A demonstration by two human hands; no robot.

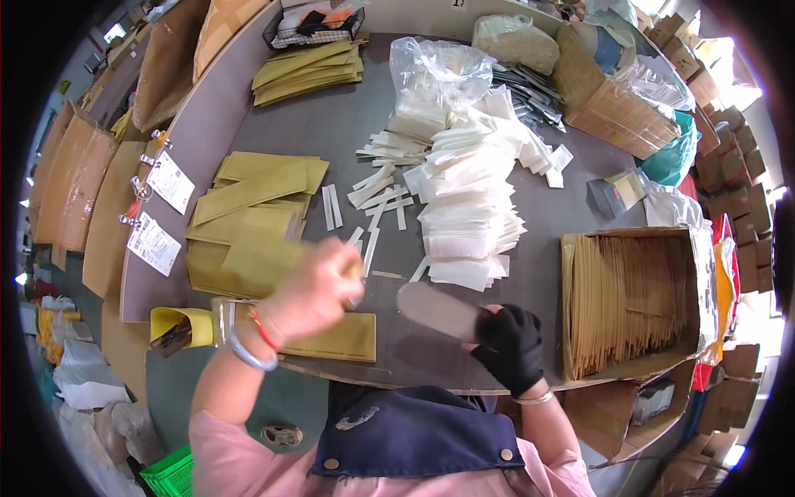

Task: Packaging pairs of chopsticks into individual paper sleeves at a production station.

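The bare left hand (327,277) is being held over the table (538,290) with its forearm slanting up and inward, the elbow bent and the back of the hand partly turned upward. Its fingers are being blurred; they are appearing curled, but how tightly they are being closed, and whether anything is being gripped, cannot be told. The right hand (512,348) is being kept lower, near the table's front edge, covered by a black fingerless glove and angled toward the left. Its fingers are being closed around one end of a flat plate (439,311), smooth, brownish grey and rounded at its free end, which is being pointed leftward toward the other hand.

Below and just beside the left hand, a flat mustard-brown paper envelope (339,340) is being partly covered by the wrist. Beyond that hand, to the left, overlapping matte envelopes (257,186) are being heaped in loose layers. Narrow white strips (371,248) are being left scattered between these and a fanned pile of thin white papers (468,207), which is being spread just beyond the plate. Right of the gloved hand, tan upright sheets (625,302) are being packed tightly inside a cardboard box (704,286).
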